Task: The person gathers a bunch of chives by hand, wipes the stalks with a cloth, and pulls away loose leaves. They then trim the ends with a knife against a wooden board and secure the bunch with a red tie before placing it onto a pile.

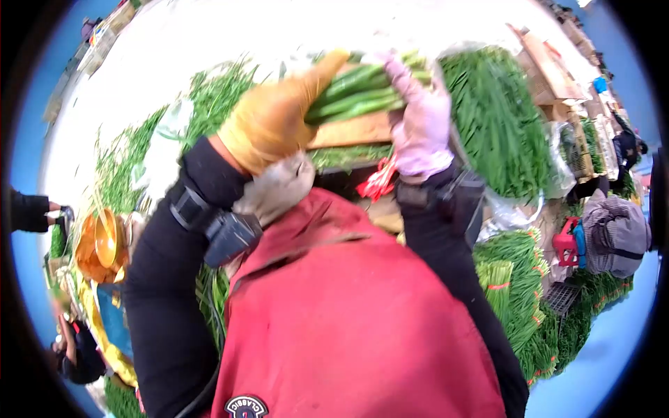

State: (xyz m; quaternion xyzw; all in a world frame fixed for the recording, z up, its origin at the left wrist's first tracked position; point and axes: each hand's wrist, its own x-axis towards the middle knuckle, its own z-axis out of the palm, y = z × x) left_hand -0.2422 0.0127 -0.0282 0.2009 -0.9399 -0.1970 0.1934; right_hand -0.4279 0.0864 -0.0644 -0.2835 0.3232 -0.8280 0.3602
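Observation:
My left hand (275, 118), in a yellow-orange glove, is closed around one end of a bunch of garlic chives (359, 92). At the other end, my right hand (424, 122) in a pale pink glove grips the same bunch. The stalks lie crosswise between both hands, just above a wooden board (355, 130). Red ties (378, 181) hang below the board, close to my right wrist. Glare and motion blur hide the tips of my fingers.
Loose chives (495, 122) are heaped at right on plastic. Banded bunches (498, 285) are stacked lower right. An orange bowl (106, 237) stands at left. Other people are at both edges, one in a striped top (613, 233) at right.

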